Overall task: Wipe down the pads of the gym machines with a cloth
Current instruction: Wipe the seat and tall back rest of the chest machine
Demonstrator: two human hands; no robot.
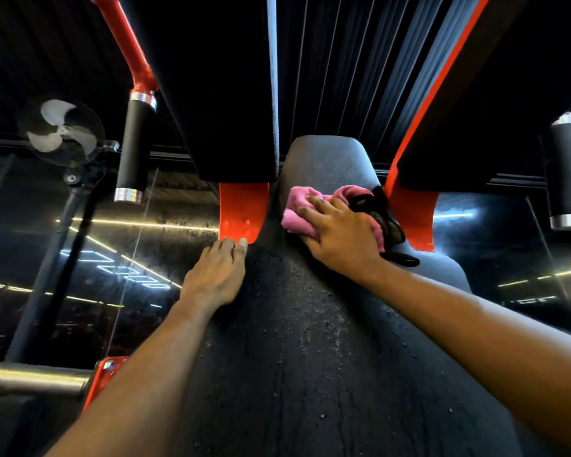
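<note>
Two bare hands on one speckled black pad (294, 357). Far left, a fan (61, 130), then a foam grip (134, 150). Left hand (216, 275) flat, fingers pressed together, tips touching an orange bracket (243, 212). Further right, pink cloth (297, 206) on the pad's upper part, pressed under right hand (340, 239), fingers straight, slightly spread.

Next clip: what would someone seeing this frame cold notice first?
The pink cloth stands out most, pressed under the right hand near the top of the dark, speckled pad in the middle. Next comes the bright red bracket at the pad's left edge, with the left hand resting flat just below it. A fan stands at far left.
</note>
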